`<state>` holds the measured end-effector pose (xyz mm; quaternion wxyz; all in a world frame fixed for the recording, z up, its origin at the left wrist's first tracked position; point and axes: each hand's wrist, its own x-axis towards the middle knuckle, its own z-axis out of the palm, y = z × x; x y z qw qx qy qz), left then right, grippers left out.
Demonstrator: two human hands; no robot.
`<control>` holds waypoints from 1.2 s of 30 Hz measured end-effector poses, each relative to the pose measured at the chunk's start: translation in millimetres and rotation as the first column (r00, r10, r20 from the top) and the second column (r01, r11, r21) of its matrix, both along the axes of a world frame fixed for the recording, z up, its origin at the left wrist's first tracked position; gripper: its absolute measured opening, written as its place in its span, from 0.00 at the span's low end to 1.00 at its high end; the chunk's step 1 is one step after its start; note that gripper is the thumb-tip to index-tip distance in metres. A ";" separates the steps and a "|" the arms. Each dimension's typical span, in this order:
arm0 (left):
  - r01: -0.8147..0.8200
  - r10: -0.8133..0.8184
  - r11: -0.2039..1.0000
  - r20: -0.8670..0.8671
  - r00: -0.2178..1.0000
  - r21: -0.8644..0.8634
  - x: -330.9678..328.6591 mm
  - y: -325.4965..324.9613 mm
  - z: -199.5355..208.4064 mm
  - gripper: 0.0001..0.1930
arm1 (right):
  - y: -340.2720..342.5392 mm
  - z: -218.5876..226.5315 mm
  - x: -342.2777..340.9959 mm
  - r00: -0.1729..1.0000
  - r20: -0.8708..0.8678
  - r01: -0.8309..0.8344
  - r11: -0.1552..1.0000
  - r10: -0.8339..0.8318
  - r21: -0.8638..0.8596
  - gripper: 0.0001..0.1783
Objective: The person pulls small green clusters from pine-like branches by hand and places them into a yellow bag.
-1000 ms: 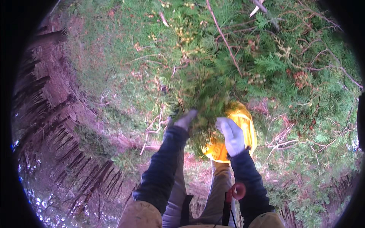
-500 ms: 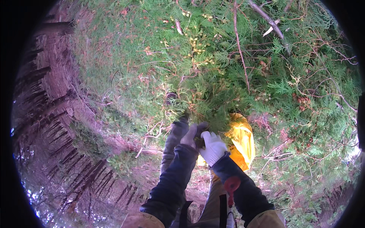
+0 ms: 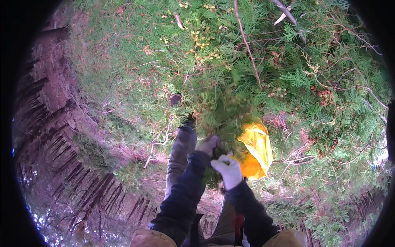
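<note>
My left hand is closed round a leafy green conifer branch, whose fronds blur in front of it. Just below and to the right, my right hand, in a white glove, has its fingers curled in. Whatever lies inside that glove is hidden. Green foliage hangs down between the two hands. A bright yellow bag sits just beyond the right hand, partly covered by fronds.
Cut conifer boughs with small cones spread over the ground ahead. A bare thin stem lies among them, with a thicker branch farther off. My boot stands amid the greenery. Tree trunks line the left.
My right hand has drawn down toward me and its fingers have curled in more. The left hand stays at the branch. The surroundings have shifted slightly left and up in view.
</note>
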<state>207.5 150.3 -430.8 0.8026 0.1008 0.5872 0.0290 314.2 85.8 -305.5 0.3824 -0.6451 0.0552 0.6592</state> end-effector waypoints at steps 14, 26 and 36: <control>0.075 -0.016 0.980 -0.299 0.954 0.186 -41.5 -12.2 3.6 0.15 | -92.0 -101.6 58.8 0.963 0.269 0.027 1.000 -0.030 0.014 0.32; 0.180 -0.091 0.960 -0.366 0.926 0.216 -24.2 -14.4 13.5 0.20 | 27.8 -92.2 32.9 0.972 0.050 -0.235 0.962 0.230 0.142 0.25; 0.985 -0.908 0.174 -0.386 0.163 0.004 18.2 -3.7 0.3 0.32 | -47.5 6.8 -20.8 0.921 -0.280 0.242 0.961 -0.270 -0.131 0.11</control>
